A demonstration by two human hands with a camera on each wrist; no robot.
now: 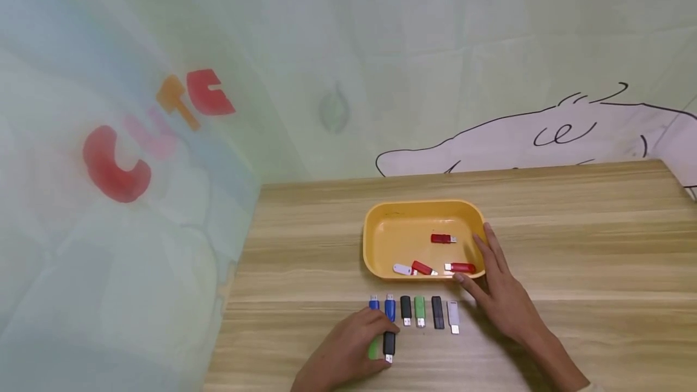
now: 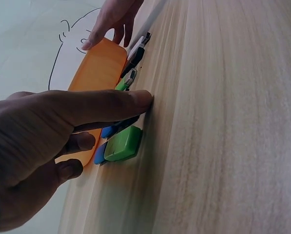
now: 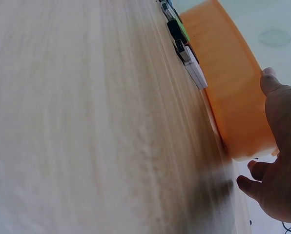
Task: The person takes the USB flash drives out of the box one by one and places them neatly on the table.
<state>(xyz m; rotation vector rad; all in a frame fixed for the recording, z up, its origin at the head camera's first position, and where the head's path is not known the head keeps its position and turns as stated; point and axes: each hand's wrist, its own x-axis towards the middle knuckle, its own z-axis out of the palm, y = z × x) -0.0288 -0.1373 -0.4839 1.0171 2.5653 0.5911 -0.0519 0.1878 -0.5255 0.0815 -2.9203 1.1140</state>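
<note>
My left hand [image 1: 351, 343] reaches over the near sticks. Its index finger and thumb span the two ends of a black USB stick [image 1: 389, 343] and appear to pinch it. Beside this stick, partly under the hand, a green USB stick [image 2: 123, 144] lies on the table. My right hand [image 1: 503, 295] rests at the front right corner of a yellow plastic basin [image 1: 422, 203], thumb on the front rim [image 3: 268, 78] and index finger over the right rim. Inside the basin lie several red USB sticks [image 1: 443, 239] and a white one [image 1: 403, 269].
A row of USB sticks lies in front of the basin: blue [image 1: 389, 308], black [image 1: 405, 308], green [image 1: 419, 308], dark [image 1: 438, 312] and silver [image 1: 453, 313]. Another blue one [image 1: 373, 302] is partly behind the left hand. A printed curtain [image 1: 337, 77] borders the wooden table [image 1: 599, 259].
</note>
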